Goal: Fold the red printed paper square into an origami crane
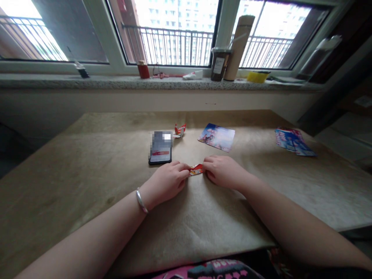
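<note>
A small folded strip of red and patterned paper (196, 169) lies on the table between my hands. My left hand (171, 178) has its fingers closed on the paper's left end, and a silver bracelet (141, 200) circles that wrist. At the right end, my right hand (222, 170) grips the paper with curled fingers. Both ends of the strip are hidden under the fingertips. Just beyond my left hand rests a phone (161, 149), its screen lit and partly blurred. Behind the phone's right edge stands a red and white folded paper figure (180, 130).
A blue and pink printed sheet (217, 137) lies beyond my right hand. Several similar cards (293, 141) are spread at the table's far right. On the windowsill (180, 83) stand a red container (143, 69), a dark lidded cup (219, 65), a tall tan cylinder (238, 48) and a yellow item (257, 76).
</note>
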`<state>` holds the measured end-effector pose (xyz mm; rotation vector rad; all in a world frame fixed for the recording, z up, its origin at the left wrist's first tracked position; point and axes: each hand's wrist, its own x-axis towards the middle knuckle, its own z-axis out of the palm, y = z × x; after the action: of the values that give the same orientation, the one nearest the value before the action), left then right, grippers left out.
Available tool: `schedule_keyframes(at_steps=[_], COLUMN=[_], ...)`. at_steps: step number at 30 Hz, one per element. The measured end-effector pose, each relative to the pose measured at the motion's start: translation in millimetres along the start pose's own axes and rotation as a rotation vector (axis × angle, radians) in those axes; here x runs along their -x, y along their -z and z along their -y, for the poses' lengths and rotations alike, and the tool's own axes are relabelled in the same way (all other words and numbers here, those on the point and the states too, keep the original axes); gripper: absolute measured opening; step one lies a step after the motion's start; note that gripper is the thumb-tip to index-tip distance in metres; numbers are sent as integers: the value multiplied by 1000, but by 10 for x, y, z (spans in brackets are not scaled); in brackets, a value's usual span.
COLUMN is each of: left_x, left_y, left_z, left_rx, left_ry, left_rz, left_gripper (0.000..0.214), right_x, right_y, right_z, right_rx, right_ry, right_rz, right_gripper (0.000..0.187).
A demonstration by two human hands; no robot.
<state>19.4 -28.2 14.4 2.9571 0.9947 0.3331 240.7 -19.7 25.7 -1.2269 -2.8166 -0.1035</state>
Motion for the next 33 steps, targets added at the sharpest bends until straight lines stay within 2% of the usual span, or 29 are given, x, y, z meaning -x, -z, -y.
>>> schedule_keyframes(at_steps=[7, 10, 15, 20, 33], left_x=[-22, -17, -17, -25, -17], left_y=[11, 0, 3, 13, 13], left_z=[-13, -16, -45, -53, -20], left_rx=[9, 18, 1, -15, 52], left_ry=[16, -3, 11, 3, 25], left_rz=[9, -2, 6, 7, -15], left_gripper=[17, 24, 20, 19, 16], right_x=[-27, -25, -28, -35, -16], right_y=[-40, -60, -77, -64, 13], right_z=[92, 89, 81, 110, 77], right_rx=[-35, -53, -71, -69, -37], right_ry=[72, 74, 75, 42, -52], right_rz=[-48, -61, -88, -105, -33], right_gripper=[24, 24, 23, 21, 19])
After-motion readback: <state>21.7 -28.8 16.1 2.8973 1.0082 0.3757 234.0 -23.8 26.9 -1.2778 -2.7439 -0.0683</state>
